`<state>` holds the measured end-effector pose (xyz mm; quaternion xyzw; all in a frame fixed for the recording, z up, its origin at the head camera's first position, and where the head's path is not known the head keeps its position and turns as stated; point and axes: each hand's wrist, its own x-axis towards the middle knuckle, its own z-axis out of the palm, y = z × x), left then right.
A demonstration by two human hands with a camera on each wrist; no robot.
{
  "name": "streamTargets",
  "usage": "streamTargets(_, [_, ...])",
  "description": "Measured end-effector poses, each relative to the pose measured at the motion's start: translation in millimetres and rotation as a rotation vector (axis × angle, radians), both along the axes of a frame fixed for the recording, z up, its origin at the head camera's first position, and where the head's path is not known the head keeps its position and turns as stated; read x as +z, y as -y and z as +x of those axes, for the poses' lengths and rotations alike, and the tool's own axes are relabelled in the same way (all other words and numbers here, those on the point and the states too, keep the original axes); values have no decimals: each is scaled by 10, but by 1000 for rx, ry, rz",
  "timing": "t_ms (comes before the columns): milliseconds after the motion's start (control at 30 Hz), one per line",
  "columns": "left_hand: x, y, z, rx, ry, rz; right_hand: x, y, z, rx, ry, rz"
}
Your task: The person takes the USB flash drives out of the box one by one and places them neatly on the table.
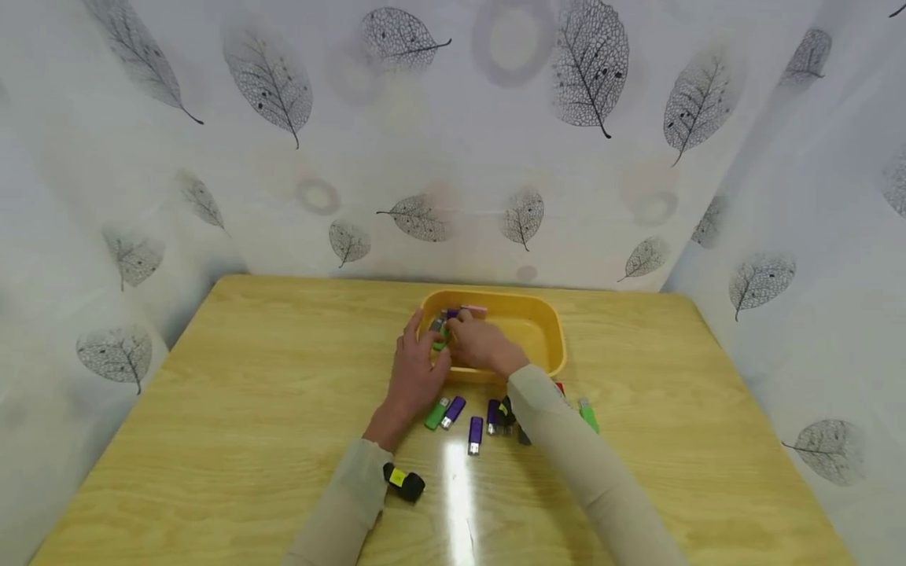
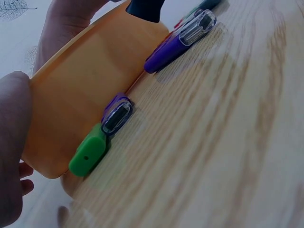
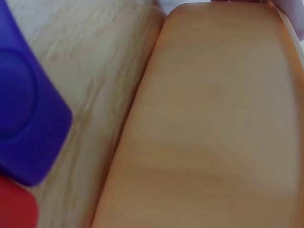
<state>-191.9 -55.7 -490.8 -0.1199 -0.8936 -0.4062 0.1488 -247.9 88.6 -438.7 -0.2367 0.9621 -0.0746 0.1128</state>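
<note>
Low in the frame, a row of USB sticks (image 1: 454,412) lies on the table (image 1: 212,440). Above them, your left hand (image 1: 414,369) and right hand (image 1: 481,346) meet at the yellow tray's (image 1: 545,330) left rim, pinching sticks (image 1: 442,324) there.

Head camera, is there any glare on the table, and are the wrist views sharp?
Head view: a bright streak of glare on the table below the purple USB stick. Left wrist view: fairly sharp on the yellow tray. Right wrist view: soft, blurred all over.
</note>
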Motion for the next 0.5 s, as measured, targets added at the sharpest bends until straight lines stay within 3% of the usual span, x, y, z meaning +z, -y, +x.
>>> streamTargets(300, [-37,-4,71,9,26,6,-52,34,43,-21,18,-11])
streamTargets(500, [-27,14,12,-4,-8,-8,-8,65,7,0,-32,-1])
